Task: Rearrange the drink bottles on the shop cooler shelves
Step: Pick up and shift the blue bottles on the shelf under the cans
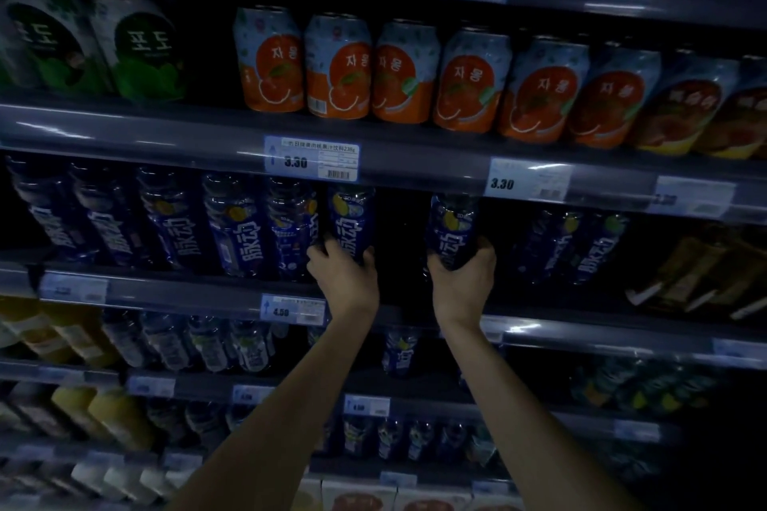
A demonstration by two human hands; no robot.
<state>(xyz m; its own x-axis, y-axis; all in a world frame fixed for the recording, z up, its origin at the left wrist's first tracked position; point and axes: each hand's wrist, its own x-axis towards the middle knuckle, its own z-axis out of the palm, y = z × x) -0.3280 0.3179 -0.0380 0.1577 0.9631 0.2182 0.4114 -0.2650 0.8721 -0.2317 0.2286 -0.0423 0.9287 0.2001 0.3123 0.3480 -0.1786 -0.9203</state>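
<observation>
Both arms reach up to the middle cooler shelf [174, 290]. My left hand [344, 274] grips the base of a dark blue drink bottle [352, 216] at the right end of a row of several like bottles [232, 224]. My right hand [462, 282] holds the base of another blue bottle [452, 228], standing apart with a dark gap on each side. Two more blue bottles [577, 245] stand further right, deeper in shadow.
Orange cans [406, 75] and green cartons [91, 46] fill the shelf above, with price tags [311, 158] on the rails. Yellow packets [697, 274] lie at the right. Lower shelves hold clear bottles [199, 340], yellow juice bottles [99, 411] and more blue bottles.
</observation>
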